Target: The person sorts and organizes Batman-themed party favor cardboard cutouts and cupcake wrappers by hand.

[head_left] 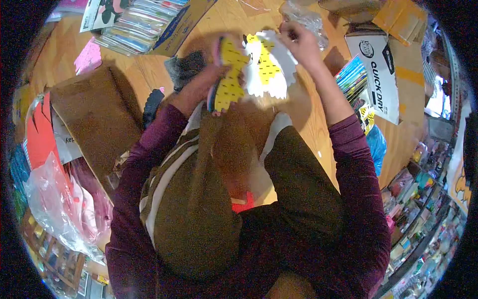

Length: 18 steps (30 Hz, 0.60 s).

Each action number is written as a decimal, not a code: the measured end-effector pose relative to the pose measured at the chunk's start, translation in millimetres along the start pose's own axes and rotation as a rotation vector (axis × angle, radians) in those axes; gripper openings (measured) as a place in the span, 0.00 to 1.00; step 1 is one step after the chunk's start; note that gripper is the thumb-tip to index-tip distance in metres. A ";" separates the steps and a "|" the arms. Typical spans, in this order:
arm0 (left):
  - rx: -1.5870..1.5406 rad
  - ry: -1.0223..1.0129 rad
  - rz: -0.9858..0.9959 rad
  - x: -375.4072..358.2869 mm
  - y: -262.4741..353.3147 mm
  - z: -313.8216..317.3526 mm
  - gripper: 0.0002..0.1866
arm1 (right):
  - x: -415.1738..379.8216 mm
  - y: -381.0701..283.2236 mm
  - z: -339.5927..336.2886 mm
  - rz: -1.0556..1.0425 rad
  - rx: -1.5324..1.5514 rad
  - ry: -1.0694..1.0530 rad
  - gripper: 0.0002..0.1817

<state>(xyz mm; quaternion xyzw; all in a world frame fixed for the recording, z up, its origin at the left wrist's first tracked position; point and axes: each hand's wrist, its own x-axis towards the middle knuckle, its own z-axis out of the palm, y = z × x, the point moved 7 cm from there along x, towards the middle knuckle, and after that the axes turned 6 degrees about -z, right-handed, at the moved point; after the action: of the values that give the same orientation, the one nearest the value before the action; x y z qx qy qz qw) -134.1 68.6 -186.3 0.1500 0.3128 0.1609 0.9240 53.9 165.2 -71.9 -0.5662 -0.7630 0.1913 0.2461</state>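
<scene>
My left hand (214, 74) is closed around a stack of yellow, wavy-edged cut-out pieces (230, 82) with black dashes. Dark, pink and pale blue edges show along the stack's left side. Just right of it is a white, wavy-edged cut-out (276, 82) with a yellow, dashed patch, partly washed out by glare. My right hand (304, 44) is at that cut-out's upper right edge, with fingers curled and pressed together. What lies between those fingertips is too small and dark to make out.
Packed flat sleeves fill a cardboard box (149, 25) at upper left. A brown box (94, 119) stands left, beside a clear plastic bag (55, 204). Crumpled clear plastic (308, 20) lies beyond my right hand. At right is a box lettered QUICK DRY (376, 74).
</scene>
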 end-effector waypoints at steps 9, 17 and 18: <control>-0.208 0.296 0.052 -6.7 3.7 -63.5 0.16 | -74.9 54.8 94.3 0.675 0.430 -0.305 0.15; -0.080 0.225 -0.010 13.9 -19.5 -48.8 0.16 | -99.6 40.2 139.4 0.832 0.717 -0.234 0.11; -0.080 0.223 -0.011 15.4 -21.6 -46.8 0.16 | -100.7 33.9 138.9 0.886 0.737 -0.230 0.10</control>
<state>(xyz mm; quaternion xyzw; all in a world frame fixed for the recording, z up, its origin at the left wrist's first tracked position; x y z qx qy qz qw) -147.5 63.3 -238.1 0.0926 0.4077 0.1841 0.8895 21.6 76.5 -219.1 -0.6838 -0.3587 0.5888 0.2388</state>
